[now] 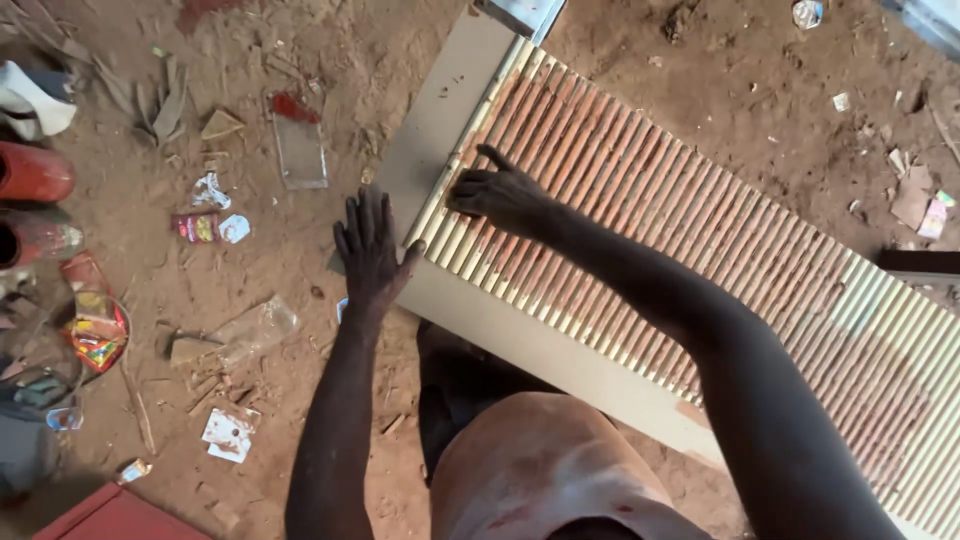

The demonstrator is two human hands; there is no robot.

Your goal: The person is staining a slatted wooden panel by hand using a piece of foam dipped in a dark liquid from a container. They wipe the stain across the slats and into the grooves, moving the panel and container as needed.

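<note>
Place: rough outdoor work yard
Ground: bare reddish dirt floor (300,90)
Signs: scattered litter (215,228), a long slatted wooden panel (700,230) lying flat

Bare earth floor, strewn with litter

Reddish-brown dirt floor (760,110) lies under soft daylight, scattered with wrappers (212,228), paper scraps (230,432), wood chips and a clear plastic sheet (300,152).

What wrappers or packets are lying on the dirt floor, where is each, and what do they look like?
Crumpled snack wrapper: far left, red, yellow, multicoloured.
Small flat packet: left of the left hand, red and yellow.
Torn white wrapper: lower left, reddish marks.
Clear plastic bag: centre-left, crumpled, transparent.
</note>
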